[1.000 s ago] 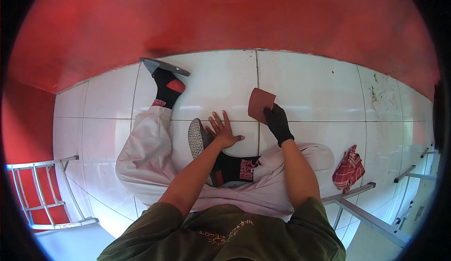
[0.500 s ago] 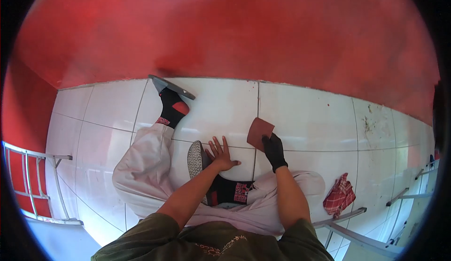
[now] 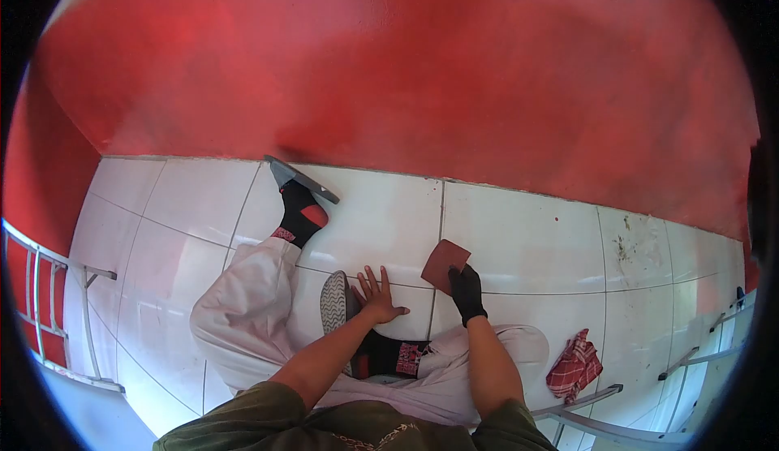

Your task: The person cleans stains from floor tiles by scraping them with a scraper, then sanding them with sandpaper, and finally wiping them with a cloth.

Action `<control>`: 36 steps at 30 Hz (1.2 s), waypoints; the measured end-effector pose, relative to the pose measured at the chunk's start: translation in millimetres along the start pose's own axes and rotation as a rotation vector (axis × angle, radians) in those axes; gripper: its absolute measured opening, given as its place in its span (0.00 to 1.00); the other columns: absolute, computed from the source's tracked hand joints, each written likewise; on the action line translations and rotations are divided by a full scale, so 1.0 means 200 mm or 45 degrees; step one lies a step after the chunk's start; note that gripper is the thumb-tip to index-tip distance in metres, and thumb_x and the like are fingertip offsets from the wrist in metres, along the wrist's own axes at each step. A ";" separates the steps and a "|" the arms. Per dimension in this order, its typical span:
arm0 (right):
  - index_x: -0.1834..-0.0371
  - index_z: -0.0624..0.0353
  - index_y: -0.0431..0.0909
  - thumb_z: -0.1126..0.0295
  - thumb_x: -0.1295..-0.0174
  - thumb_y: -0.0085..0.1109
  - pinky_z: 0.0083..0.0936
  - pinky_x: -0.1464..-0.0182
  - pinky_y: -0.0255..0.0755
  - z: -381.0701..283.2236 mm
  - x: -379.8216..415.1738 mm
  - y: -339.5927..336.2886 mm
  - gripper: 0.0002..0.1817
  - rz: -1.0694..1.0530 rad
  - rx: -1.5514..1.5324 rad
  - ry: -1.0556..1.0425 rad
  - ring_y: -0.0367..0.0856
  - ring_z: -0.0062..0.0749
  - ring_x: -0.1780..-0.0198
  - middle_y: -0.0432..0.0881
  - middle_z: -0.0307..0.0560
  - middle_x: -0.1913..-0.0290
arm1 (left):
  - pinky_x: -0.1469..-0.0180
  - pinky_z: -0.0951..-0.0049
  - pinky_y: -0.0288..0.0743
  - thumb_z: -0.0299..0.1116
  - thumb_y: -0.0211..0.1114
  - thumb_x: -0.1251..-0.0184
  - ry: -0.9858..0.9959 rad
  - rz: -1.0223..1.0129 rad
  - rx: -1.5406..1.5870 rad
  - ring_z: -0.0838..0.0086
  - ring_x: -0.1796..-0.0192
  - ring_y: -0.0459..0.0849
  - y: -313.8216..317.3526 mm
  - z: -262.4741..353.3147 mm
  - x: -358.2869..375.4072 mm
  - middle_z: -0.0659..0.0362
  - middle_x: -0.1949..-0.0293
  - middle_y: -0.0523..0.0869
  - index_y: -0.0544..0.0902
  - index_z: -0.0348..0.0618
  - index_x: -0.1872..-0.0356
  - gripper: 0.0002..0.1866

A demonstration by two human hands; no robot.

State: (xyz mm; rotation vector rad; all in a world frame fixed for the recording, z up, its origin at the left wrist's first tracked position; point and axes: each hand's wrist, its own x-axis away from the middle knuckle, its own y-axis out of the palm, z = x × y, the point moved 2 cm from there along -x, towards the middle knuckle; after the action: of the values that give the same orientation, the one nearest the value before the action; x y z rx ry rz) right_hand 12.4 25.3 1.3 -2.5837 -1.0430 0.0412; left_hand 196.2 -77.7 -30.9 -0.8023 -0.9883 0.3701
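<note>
My right hand (image 3: 467, 291), in a black glove, pinches a reddish-brown piece of sandpaper (image 3: 445, 264) by its right edge. The sheet is slightly curved and held over the white tiled floor (image 3: 519, 232). My left hand (image 3: 376, 297) is bare, palm down with its fingers spread, right beside the grey slipper (image 3: 334, 305) on my folded leg. A second slipper (image 3: 302, 178) is on my other foot, close to the base of the red wall (image 3: 422, 78).
A red checked cloth (image 3: 574, 367) lies on the floor to my right. Metal ladder-like frames stand at the left (image 3: 61, 305) and lower right (image 3: 617, 423). Brownish specks (image 3: 623, 244) mark the tiles near the wall at the right.
The view has tilted up, so more wall shows and the floor, legs and cloth sit lower. Both hands keep nearly the same pose, the sandpaper still in the right one.
</note>
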 end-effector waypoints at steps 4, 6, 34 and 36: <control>0.60 0.64 0.77 0.66 0.38 0.49 0.28 0.60 0.69 0.00 0.00 -0.01 0.13 -0.018 0.053 -0.051 0.76 0.28 0.65 0.81 0.47 0.67 | 0.37 0.33 0.18 0.64 0.70 0.61 0.007 0.013 0.014 0.42 0.32 0.12 0.00 0.00 0.00 0.39 0.33 0.16 0.22 0.48 0.31 0.72; 0.58 0.66 0.76 0.63 0.38 0.50 0.32 0.58 0.71 0.02 -0.01 -0.01 0.16 -0.045 0.089 -0.021 0.81 0.39 0.61 0.83 0.55 0.63 | 0.37 0.33 0.18 0.65 0.70 0.61 0.007 0.015 0.008 0.42 0.32 0.12 0.00 0.00 0.00 0.38 0.33 0.16 0.21 0.47 0.32 0.72; 0.62 0.66 0.77 0.63 0.40 0.50 0.33 0.60 0.70 0.00 -0.01 -0.01 0.15 -0.035 0.096 -0.028 0.80 0.39 0.64 0.82 0.54 0.66 | 0.34 0.33 0.32 0.51 0.71 0.53 0.297 0.404 -0.103 0.41 0.28 0.27 -0.04 0.04 0.16 0.40 0.29 0.26 0.33 0.48 0.28 0.61; 0.60 0.65 0.77 0.63 0.39 0.48 0.34 0.58 0.70 0.03 -0.02 0.00 0.16 -0.035 0.245 -0.006 0.80 0.41 0.63 0.82 0.54 0.65 | 0.33 0.36 0.36 0.48 0.70 0.51 0.434 0.332 -0.140 0.44 0.27 0.28 -0.02 0.00 0.21 0.41 0.29 0.28 0.36 0.47 0.28 0.58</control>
State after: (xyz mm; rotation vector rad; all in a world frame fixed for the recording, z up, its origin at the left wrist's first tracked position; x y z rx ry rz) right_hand 8.0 24.1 -3.8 -2.3976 -1.0230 0.1337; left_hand 217.2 -54.8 -1.8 -1.0598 -0.5904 0.3891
